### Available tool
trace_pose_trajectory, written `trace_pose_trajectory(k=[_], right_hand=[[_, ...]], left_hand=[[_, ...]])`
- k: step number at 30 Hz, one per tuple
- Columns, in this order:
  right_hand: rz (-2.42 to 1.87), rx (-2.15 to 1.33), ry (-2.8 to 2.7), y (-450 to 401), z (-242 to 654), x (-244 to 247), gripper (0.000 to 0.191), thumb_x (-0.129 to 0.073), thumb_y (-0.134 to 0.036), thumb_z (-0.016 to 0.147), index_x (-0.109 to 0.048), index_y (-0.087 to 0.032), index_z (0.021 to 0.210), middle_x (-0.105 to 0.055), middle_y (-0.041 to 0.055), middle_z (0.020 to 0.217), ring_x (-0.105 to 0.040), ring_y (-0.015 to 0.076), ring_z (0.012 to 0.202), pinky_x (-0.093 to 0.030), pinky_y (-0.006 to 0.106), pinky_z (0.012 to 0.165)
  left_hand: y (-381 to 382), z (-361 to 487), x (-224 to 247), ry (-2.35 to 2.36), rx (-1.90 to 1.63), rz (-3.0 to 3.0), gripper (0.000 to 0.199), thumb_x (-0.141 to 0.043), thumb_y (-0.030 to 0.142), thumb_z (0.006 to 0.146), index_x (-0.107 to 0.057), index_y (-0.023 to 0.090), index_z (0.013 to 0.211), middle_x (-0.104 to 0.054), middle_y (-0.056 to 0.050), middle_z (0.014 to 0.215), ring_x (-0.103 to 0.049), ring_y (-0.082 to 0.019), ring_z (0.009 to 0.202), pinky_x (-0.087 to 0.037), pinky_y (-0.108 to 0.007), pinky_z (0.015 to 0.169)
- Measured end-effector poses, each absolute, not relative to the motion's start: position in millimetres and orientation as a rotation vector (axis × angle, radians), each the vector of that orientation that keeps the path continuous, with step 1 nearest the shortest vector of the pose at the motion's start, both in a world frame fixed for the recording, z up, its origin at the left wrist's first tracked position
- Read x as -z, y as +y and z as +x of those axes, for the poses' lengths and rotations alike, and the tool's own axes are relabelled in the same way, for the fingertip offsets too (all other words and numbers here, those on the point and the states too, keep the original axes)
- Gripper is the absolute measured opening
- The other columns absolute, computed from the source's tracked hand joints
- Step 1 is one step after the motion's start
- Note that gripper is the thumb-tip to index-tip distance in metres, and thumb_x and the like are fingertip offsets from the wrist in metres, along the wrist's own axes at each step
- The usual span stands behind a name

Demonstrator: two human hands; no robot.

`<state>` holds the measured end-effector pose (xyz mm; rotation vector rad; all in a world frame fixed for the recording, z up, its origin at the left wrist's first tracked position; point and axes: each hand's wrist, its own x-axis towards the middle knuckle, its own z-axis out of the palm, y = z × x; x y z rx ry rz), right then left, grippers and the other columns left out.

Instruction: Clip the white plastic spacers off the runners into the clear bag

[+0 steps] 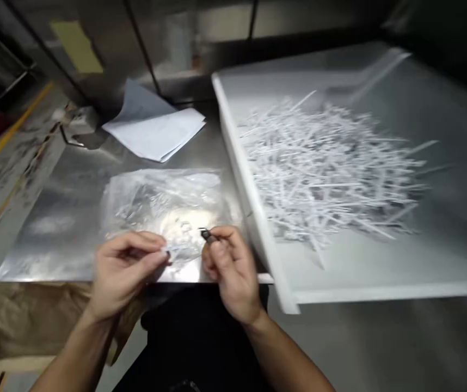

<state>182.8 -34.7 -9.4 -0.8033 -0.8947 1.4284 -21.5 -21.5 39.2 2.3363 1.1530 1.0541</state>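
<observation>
My left hand (121,269) is closed in a pinch at the front edge of the metal table. Something tiny, partly whitish and partly dark, shows at its fingertips, too small and blurred to name. My right hand (235,272) is shut on a small dark tool (206,234) with a thin tip that points left; the fingers hide the rest of it. A gap separates the two hands. Beneath and beyond them a clear plastic bag (164,190) lies flat on the table.
A large white tray (272,261) with raised walls stands on the right, holding a heap of thin white plastic-looking sticks (331,169). Folded papers (160,133) lie at the table's back. Brown wrapping (33,321) sits below the left front of the metal table (57,218).
</observation>
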Motion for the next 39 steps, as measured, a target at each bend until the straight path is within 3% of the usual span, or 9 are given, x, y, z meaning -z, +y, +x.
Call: trace_pose_trajectory(k=[2, 6, 12, 19, 26, 31, 39], right_hand=[[-0.761, -1.51, -0.823, -37, 178, 3, 0.04, -0.073, -0.065, 0.109, -0.06, -0.028, 0.116, -0.047, -0.0102, 0.071, -0.039, 0.0093, 0.054, -0.037, 0.02, 0.05], [-0.756, -1.533, -0.705, -38, 172, -11, 0.033, -0.082, -0.054, 0.107, -0.065, -0.027, 0.113, -0.054, -0.0089, 0.071, -0.043, 0.0081, 0.054, -0.039, 0.02, 0.052], [-0.803, -1.392, -0.848, -30, 177, -8, 0.019, -0.08, -0.044, 0.111, -0.071, -0.028, 0.117, -0.06, -0.0076, 0.073, -0.047, 0.0086, 0.058, -0.042, 0.02, 0.056], [-1.063, -1.073, -1.0, -23, 186, 2, 0.009, -0.077, -0.031, 0.111, -0.075, -0.027, 0.118, -0.072, -0.0038, 0.086, -0.06, 0.0105, 0.066, -0.053, 0.024, 0.066], [-1.129, -0.732, -1.196, -19, 196, -6, 0.018, -0.082, -0.015, 0.101, -0.083, -0.025, 0.116, -0.077, 0.0015, 0.105, -0.071, 0.0154, 0.09, -0.059, 0.03, 0.08], [-1.152, -0.795, -1.224, -31, 196, -5, 0.026, -0.082, -0.012, 0.101, -0.082, -0.028, 0.121, -0.07, -0.0048, 0.087, -0.066, 0.0116, 0.074, -0.056, 0.025, 0.068], [-1.21, -0.967, -1.213, -31, 203, 2, 0.01, -0.073, -0.024, 0.111, -0.075, -0.027, 0.121, -0.072, -0.0053, 0.087, -0.066, 0.0093, 0.07, -0.056, 0.021, 0.065]], left_hand=[[-26, -20, -23, 1.137, -1.183, 2.053, 0.01, -0.065, 0.022, 0.113, -0.063, 0.02, 0.104, -0.084, -0.007, 0.094, -0.082, -0.017, 0.072, -0.068, -0.024, 0.06], [-15, -14, -27, 1.035, -1.184, 1.705, 0.008, -0.087, 0.02, 0.1, -0.079, 0.021, 0.099, -0.088, -0.002, 0.095, -0.086, -0.016, 0.079, -0.07, -0.017, 0.07], [2, -26, -50, 0.874, -0.89, 2.237, 0.016, -0.074, 0.015, 0.109, -0.083, 0.021, 0.121, -0.088, -0.001, 0.103, -0.086, -0.012, 0.091, -0.068, -0.015, 0.086], [2, -35, -27, 1.007, -0.976, 2.316, 0.009, -0.083, 0.011, 0.102, -0.077, 0.018, 0.104, -0.083, -0.001, 0.093, -0.081, -0.013, 0.088, -0.067, -0.026, 0.088], [-15, -14, -20, 1.043, -1.043, 2.158, 0.01, -0.075, 0.01, 0.106, -0.075, 0.02, 0.109, -0.08, -0.002, 0.092, -0.08, -0.017, 0.09, -0.069, -0.035, 0.084], [-10, -17, -14, 1.096, -1.118, 2.337, 0.021, -0.079, 0.004, 0.101, -0.073, 0.02, 0.114, -0.082, -0.004, 0.105, -0.076, -0.02, 0.1, -0.067, -0.041, 0.09], [-15, -25, -4, 1.128, -1.136, 2.262, 0.02, -0.079, 0.002, 0.099, -0.073, 0.019, 0.109, -0.079, -0.002, 0.096, -0.076, -0.015, 0.085, -0.065, -0.033, 0.082]])
